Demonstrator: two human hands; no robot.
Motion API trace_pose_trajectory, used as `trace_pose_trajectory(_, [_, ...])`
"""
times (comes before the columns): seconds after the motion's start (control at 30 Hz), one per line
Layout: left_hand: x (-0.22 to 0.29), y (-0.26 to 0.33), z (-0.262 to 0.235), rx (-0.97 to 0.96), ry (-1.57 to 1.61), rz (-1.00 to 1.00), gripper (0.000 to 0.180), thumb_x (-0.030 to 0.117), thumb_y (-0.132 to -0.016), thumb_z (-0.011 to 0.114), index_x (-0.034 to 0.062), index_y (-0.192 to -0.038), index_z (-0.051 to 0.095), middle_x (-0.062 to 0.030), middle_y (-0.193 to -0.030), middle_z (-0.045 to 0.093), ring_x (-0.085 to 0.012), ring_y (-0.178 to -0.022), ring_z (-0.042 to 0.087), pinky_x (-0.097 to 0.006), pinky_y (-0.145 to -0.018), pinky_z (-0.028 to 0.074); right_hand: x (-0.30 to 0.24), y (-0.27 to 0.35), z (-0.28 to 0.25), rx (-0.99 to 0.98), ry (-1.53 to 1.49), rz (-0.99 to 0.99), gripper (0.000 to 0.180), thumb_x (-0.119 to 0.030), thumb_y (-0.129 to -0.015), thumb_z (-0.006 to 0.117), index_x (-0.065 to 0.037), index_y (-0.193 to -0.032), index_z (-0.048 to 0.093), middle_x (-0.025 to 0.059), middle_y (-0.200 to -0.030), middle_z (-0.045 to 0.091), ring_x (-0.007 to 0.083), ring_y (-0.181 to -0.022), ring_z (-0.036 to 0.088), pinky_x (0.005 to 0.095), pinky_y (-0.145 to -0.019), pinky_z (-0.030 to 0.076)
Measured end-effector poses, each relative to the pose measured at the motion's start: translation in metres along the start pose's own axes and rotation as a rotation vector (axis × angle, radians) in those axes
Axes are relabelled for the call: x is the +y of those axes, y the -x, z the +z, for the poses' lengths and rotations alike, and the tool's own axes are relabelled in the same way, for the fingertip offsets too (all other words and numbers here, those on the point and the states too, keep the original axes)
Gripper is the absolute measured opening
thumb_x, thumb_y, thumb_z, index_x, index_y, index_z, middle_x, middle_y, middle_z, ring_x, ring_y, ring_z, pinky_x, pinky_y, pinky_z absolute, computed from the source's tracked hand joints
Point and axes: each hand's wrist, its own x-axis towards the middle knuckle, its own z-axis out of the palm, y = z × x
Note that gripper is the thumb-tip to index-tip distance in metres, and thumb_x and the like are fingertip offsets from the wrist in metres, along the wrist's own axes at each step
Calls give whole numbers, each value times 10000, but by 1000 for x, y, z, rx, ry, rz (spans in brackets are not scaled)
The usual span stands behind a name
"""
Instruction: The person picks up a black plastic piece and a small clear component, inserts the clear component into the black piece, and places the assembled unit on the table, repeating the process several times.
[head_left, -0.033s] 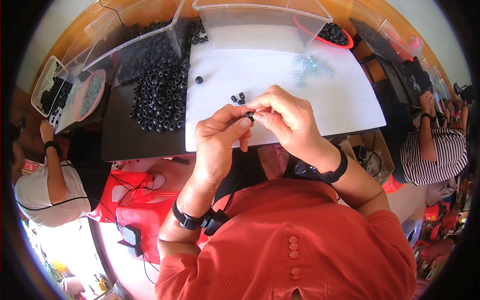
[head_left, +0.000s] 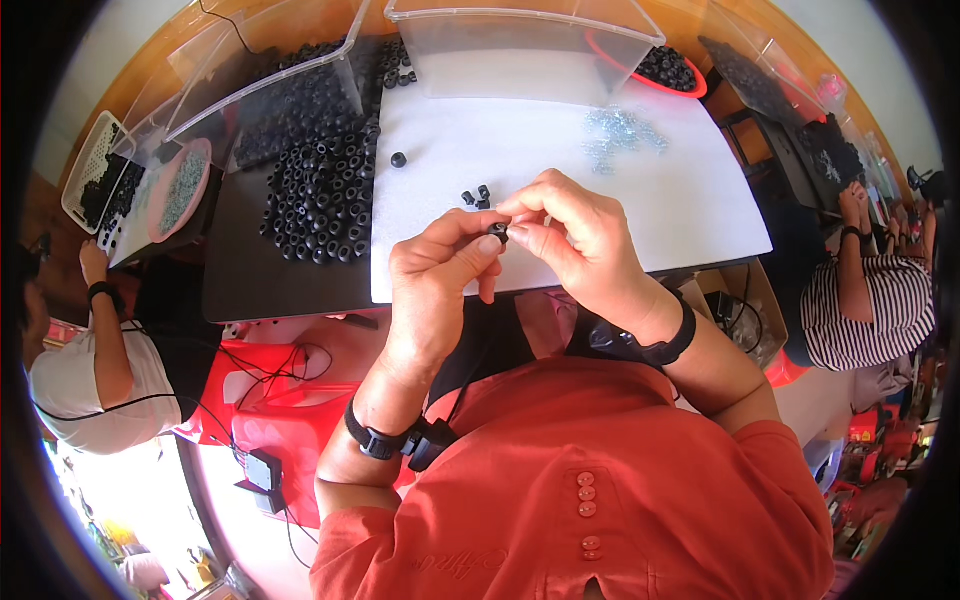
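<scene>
Just above the near edge of the white sheet, my left hand (head_left: 440, 275) pinches a small round black part with a hole (head_left: 499, 232) between thumb and fingers. My right hand (head_left: 580, 240) meets it from the other side, thumb and fingertips closed together at the part's edge; whatever they grip is hidden. Beyond my fingertips lie several small black pieces (head_left: 478, 197). A lone black round part (head_left: 399, 159) rests farther left on the sheet. Small clear or silvery pieces (head_left: 620, 135) are scattered at the far right.
A big heap of black round parts (head_left: 320, 200) covers the dark table at left, under a clear bin (head_left: 270, 105). Another clear bin (head_left: 520, 50) stands at the back, beside a red basin (head_left: 690, 90) of black parts. Co-workers sit on both sides; a cardboard box (head_left: 765, 310) is below right.
</scene>
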Motion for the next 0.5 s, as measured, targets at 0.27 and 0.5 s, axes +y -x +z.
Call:
trace_pose_trajectory(0.27, [8, 0, -7, 97, 14, 25, 188, -6, -931, 639, -56, -1102, 698, -62, -823, 649, -101, -675, 569, -233, -530, 458, -6, -7, -12, -166, -23, 198, 67, 24, -899, 645, 1, -959, 665, 71, -849, 644, 155, -759, 637, 281, -663, 498])
trace_pose_trajectory(0.5, [-6, -15, -20, 98, -32, 63, 203, 4, -952, 621, -83, -1130, 666, -107, -905, 664, -133, -714, 600, -246, -587, 478, 30, -46, 0, -233, 540, -2, 141, 2, -823, 628, -39, -935, 703, 120, -936, 699, 333, -808, 672, 389, -714, 532])
